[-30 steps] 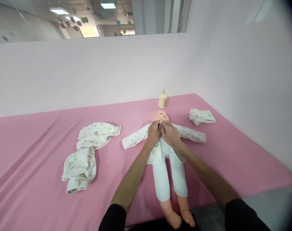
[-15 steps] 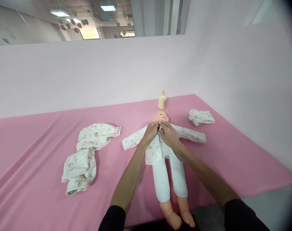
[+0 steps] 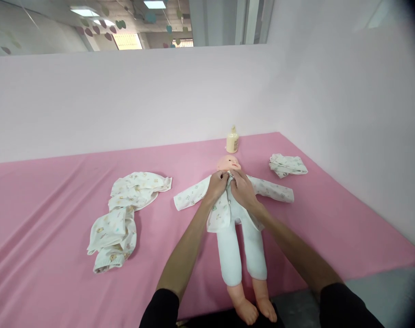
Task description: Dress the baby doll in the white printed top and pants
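A baby doll (image 3: 241, 248) lies on its back, its bare feet toward me and its arms stretched out sideways. It wears a white printed baby jacket (image 3: 218, 216) that hangs apart at the front below the chest. At the collar, my left hand (image 3: 217, 186) pinches the jacket's left edge. My right hand (image 3: 242, 187) is closed on the opposite edge, close beside it. The fingers nearly meet just under the doll's chin, and what fastening lies between them is too small to make out.
Crumpled printed baby clothes (image 3: 125, 216) lie to the left. A cream pump bottle (image 3: 232, 141) stands behind the doll's head. On the right is a folded printed cloth (image 3: 287, 165). The pink sheet (image 3: 57, 228) meets white walls at the back and right.
Both hands stay at the collar, with small finger movements; a little more of the bunched collar fabric shows between them. The view has tilted slightly.
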The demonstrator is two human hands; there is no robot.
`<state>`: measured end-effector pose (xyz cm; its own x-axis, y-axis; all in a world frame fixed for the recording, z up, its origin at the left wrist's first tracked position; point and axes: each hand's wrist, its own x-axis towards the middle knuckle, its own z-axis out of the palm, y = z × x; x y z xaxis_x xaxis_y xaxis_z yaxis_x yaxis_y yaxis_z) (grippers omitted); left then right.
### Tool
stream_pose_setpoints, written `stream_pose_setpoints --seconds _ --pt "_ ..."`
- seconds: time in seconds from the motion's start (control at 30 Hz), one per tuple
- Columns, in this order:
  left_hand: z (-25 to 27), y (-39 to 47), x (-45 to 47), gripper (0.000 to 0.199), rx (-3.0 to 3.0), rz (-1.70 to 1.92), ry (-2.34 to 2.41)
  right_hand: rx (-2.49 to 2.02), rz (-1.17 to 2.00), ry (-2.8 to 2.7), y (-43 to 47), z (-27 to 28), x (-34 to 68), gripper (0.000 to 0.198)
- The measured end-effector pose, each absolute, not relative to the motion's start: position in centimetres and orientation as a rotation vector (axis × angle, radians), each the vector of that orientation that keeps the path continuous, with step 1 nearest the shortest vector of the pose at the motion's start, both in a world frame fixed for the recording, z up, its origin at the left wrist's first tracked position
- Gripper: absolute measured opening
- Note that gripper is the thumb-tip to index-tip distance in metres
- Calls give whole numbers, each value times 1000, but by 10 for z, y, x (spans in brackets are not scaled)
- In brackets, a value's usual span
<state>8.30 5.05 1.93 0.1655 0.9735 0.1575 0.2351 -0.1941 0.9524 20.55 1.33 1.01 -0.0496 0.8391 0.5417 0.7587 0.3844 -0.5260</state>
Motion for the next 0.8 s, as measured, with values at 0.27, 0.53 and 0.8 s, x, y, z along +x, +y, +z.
stream_pose_setpoints --seconds 0.27,0.53,0.8 --pt "17 49 88 23 1580 1145 1231 -1451 188 -1670 13 11 201 36" --pt "18 49 84 12 1470 1179 1073 -1416 389 -1593 14 13 200 42" --pt "31 46 73 18 1655 1023 1284 -1559 400 -1762 12 27 212 42"
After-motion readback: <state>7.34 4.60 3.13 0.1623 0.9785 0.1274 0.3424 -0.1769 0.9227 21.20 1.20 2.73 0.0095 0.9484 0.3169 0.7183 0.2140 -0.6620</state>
